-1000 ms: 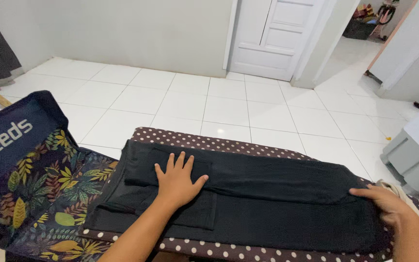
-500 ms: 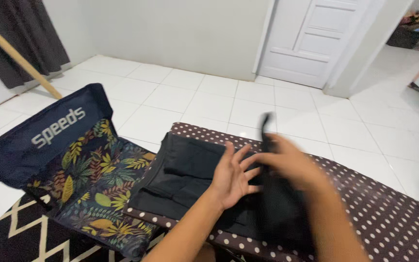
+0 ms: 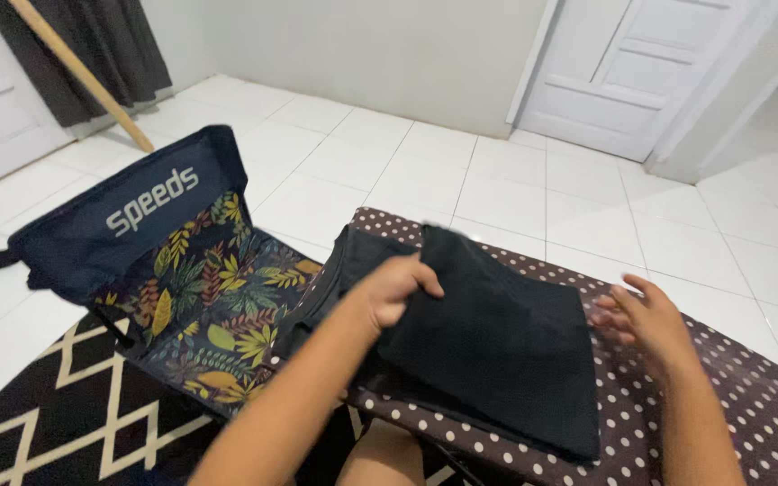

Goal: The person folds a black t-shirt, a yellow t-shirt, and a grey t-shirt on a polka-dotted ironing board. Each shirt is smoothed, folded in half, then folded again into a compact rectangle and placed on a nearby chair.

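I see the left hand (image 3: 395, 290) with its fingers (image 3: 425, 284) curled shut on the top edge of a folded black garment of matte, fine-ribbed cloth (image 3: 497, 346). The garment lies flat as a rough rectangle, spreading from those fingers down and to the right across a padded surface covered in dark maroon fabric with white polka dots (image 3: 749, 396). More of the same black cloth bunches beneath and just left of the gripping fingers.

My right hand (image 3: 648, 317) hovers just off the garment's right edge, palm turned inward, fingers spread and loosely bent, holding nothing; I cannot tell whether their tips brush the dotted cover.

Left of the left-hand fingers stands an open navy fabric bag with a tropical leaf lining in yellow, orange and green (image 3: 200, 288). Its raised flap carries a slanted white printed wordmark on plain navy. The bag rests on a black rug with cream zigzag lines (image 3: 65, 405).

Beyond the fingers stretch glossy white floor tiles (image 3: 461, 180), a white panelled door (image 3: 623, 72), a leaning wooden pole (image 3: 78, 72) and a dark curtain (image 3: 110, 45).

Both forearms reach forward from the lower edge, the left crossing diagonally.
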